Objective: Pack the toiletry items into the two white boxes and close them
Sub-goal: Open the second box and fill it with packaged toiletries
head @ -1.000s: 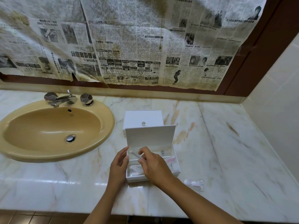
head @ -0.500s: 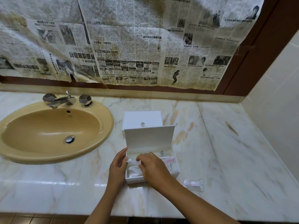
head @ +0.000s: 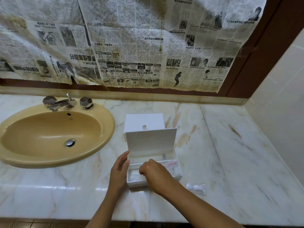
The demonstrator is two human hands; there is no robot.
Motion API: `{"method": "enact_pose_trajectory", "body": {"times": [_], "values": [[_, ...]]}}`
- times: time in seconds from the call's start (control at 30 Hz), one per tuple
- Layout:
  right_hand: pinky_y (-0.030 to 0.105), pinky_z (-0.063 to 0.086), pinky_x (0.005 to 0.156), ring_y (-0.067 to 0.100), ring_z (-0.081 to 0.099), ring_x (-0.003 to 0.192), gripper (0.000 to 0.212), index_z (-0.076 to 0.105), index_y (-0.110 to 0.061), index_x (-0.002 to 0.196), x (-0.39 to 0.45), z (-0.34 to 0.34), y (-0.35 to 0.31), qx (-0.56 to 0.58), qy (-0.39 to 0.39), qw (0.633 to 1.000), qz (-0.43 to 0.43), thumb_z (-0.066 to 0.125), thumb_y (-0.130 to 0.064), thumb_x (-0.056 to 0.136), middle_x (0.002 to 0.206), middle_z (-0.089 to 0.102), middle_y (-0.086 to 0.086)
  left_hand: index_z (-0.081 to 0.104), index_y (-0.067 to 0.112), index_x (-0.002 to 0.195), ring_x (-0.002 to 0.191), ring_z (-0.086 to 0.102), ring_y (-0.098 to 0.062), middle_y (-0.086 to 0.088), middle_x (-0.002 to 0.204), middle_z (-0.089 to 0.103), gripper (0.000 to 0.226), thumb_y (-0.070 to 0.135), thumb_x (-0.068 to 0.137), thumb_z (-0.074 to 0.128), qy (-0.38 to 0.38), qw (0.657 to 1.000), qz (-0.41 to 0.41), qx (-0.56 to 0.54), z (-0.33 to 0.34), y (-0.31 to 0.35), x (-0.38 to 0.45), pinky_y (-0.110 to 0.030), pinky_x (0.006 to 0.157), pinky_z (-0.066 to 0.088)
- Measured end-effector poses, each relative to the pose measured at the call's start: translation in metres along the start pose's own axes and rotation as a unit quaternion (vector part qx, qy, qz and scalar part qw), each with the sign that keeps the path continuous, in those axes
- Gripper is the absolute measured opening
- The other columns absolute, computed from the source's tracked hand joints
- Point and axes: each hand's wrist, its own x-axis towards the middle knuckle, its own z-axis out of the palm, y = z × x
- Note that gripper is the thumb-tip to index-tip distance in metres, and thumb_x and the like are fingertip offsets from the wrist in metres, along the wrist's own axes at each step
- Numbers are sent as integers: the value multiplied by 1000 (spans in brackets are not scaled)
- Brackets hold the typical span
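Hands (head: pixel 119 170) at open white box (head: pixel 178 173)

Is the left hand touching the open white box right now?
Touching. The head view shows the left hand lying flat against the left side wall of the open white box, with no gap visible between them.

Closed box (head: pixel 144 123) behind open box (head: pixel 178 171), sink (head: pixel 105 129) left.
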Motion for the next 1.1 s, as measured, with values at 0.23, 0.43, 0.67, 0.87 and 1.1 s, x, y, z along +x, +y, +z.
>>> {"method": "enact_pose_trajectory", "body": {"times": [0.23,0.43,0.67,0.87,1.1], "values": [[35,45,81,29,57,99,31,64,-7,106,-6,8,-2,2,-13,1000,3,55,10,81,109,60,12,60,24,122,99,59,14,13,117,62,31,7,98,49,-1,1000,2,-6,1,0,-1,-2,73,46],[36,49,86,26,57,98,23,62,-12,111,-4,-7,0,39,10,999,16,55,-10,89,109,61,9,60,27,120,100,59,13,12,116,63,31,8,98,49,3,1000,0,3,2,2,-1,-2,72,46],[32,47,91,19,55,106,27,67,-12,110,-1,-32,31,86,113,989,47,46,-14,93,111,64,4,59,25,126,104,60,-1,10,118,63,30,15,99,49,1,1000,-10,4,2,3,-2,-4,70,48],[28,46,80,20,58,94,24,66,-15,104,-6,-57,77,74,120,976,168,48,-9,88,109,63,3,58,30,125,101,60,6,17,117,62,30,17,99,49,-6,1000,-19,-8,2,7,-5,-3,69,48],[33,51,88,21,58,98,28,57,-16,114,-26,-48,109,-7,-79,954,289,54,-13,86,115,59,3,60,26,124,99,58,14,12,118,63,31,11,99,49,3,1000,-12,-3,2,6,-4,-1,73,46]]}}
